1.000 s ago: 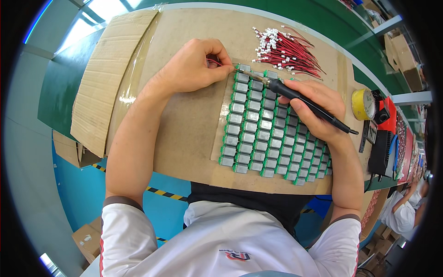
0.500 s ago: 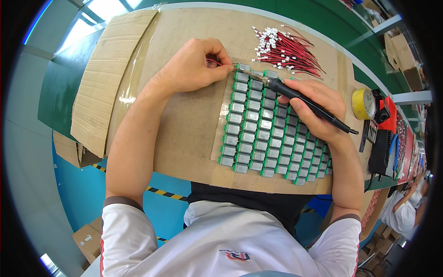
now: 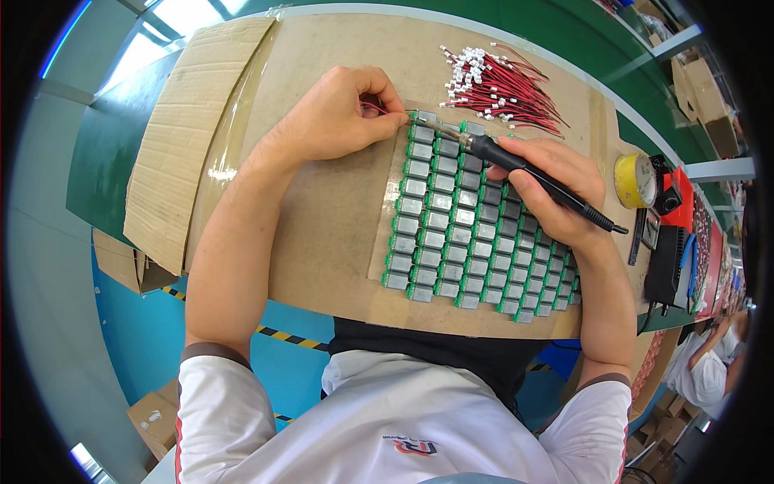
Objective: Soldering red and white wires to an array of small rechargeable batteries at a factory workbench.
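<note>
Between thumb and forefinger, my left hand [image 3: 351, 113] pinches a thin red and black wire lead [image 3: 372, 105] at the far left corner of a block of parts. My right hand [image 3: 556, 181] is closed round the black handle of a soldering iron [image 3: 540, 179], whose tip points left and meets the far corner part near my left fingertips. Rows of small grey rectangular battery cells [image 3: 436, 220] with green circuit-board edges lie side by side beneath the iron. Whether the tip touches the wire itself is too small to tell.
A pile of red and black leads with white connectors [image 3: 504, 85] lies beyond the cells. To the right stand a yellow tape roll [image 3: 635, 181] and a black box-shaped unit [image 3: 664, 266]. Folded cardboard [image 3: 193, 129] covers the left table end. Another person [image 3: 705, 363] sits at far right.
Almost nothing differs. The soldering iron's handle has shifted very slightly; my left hand and the wire lead stay in place.
</note>
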Demonstrator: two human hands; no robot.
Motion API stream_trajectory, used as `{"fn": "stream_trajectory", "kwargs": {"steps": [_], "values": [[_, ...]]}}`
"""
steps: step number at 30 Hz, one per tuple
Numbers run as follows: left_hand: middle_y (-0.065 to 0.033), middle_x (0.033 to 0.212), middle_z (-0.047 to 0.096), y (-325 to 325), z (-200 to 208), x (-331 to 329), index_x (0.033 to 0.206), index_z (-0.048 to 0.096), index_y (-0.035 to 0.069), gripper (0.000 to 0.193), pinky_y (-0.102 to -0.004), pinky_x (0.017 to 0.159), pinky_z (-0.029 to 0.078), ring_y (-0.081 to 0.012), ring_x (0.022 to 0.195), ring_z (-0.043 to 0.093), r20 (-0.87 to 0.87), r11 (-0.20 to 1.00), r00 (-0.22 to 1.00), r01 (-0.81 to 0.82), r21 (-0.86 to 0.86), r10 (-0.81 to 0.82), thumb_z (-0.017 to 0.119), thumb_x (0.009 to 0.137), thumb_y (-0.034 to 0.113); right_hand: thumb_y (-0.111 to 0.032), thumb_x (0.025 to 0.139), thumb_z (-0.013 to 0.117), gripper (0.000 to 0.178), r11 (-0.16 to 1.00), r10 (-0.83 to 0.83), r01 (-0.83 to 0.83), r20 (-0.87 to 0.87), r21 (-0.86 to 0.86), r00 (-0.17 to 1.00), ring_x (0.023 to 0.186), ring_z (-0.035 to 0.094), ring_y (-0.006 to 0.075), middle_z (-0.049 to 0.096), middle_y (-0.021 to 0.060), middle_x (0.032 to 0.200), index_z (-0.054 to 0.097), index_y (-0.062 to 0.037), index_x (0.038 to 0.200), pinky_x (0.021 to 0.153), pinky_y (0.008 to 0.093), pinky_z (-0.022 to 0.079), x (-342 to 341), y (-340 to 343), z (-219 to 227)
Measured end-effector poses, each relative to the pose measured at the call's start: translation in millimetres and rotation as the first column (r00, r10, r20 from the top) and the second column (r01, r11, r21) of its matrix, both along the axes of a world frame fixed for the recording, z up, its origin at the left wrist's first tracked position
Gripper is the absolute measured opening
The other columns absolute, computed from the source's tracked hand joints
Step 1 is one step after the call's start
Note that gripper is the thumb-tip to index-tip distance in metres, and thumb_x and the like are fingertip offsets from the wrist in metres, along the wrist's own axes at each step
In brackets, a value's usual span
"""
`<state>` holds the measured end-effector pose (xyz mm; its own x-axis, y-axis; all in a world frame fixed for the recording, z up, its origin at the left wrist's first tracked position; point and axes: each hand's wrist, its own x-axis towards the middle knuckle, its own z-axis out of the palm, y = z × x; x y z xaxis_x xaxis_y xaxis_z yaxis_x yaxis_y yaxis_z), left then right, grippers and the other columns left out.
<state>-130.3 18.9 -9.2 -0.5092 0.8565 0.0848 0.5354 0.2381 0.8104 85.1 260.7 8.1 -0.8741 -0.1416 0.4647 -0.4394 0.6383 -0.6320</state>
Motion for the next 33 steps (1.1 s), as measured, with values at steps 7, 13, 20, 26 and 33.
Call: {"fn": "stream_trajectory", "kwargs": {"steps": [7,13,20,26,33], "values": [[-0.0009,0.087,0.068,0.1,2.2,1.3,0.089,0.072,0.000,0.011,-0.0259,0.068,0.049,-0.0081,0.077,0.058,0.005,1.000,1.000,0.000,-0.004,0.000,0.079,0.091,0.007,-0.001,0.096,0.066,0.035,1.000,-0.004,0.004,0.012,-0.016,1.000,0.096,0.076,0.0262,0.079,0.0162,0.100,0.070,0.0082,0.130,0.090,0.0369,0.058,-0.2,-0.7,0.4],[-0.0009,0.087,0.069,-0.7,0.9,1.1,0.089,0.072,0.000,0.011,-0.0253,0.069,0.050,-0.0076,0.077,0.059,-0.008,1.000,1.000,0.002,0.008,-0.002,0.079,0.091,0.008,-0.005,0.094,0.074,0.035,0.999,-0.015,0.011,-0.100,-0.042,0.995,0.088,0.076,0.0246,0.080,0.0130,0.095,0.072,0.0051,0.128,0.082,0.0349,0.058,-2.1,2.4,1.3],[-0.0009,0.086,0.070,-2.7,2.9,3.2,0.089,0.071,0.000,0.012,-0.0256,0.069,0.051,-0.0075,0.076,0.059,0.014,1.000,1.000,-0.011,0.008,0.010,0.079,0.091,0.008,-0.008,0.108,0.062,0.035,0.950,-0.233,0.228,0.003,-0.213,0.972,0.093,0.075,0.0158,0.078,0.0134,0.111,0.065,0.0017,0.142,0.086,0.0276,0.059,2.7,28.8,10.2],[-0.0011,0.086,0.070,1.1,4.5,2.1,0.090,0.070,-0.001,0.012,-0.0257,0.070,0.052,-0.0073,0.077,0.060,0.011,1.000,1.000,-0.021,0.006,0.021,0.078,0.092,0.008,-0.008,0.105,0.065,0.017,0.930,-0.368,0.367,-0.062,-0.015,0.928,0.095,0.074,0.0191,0.079,0.0105,0.106,0.073,-0.0031,0.120,0.087,0.0311,0.057,-11.2,71.9,-11.9],[-0.0027,0.086,0.071,-1.8,1.4,2.9,0.091,0.072,-0.001,0.012,-0.0276,0.071,0.053,-0.0091,0.078,0.062,0.012,1.000,1.000,-0.008,-0.001,0.008,0.078,0.091,0.009,-0.005,0.094,0.074,0.019,0.921,-0.275,0.302,-0.140,0.245,0.951,0.103,0.071,0.0329,0.075,0.0148,0.107,0.074,-0.0090,0.113,0.090,0.0401,0.057,-13.2,72.9,-12.0]]}}
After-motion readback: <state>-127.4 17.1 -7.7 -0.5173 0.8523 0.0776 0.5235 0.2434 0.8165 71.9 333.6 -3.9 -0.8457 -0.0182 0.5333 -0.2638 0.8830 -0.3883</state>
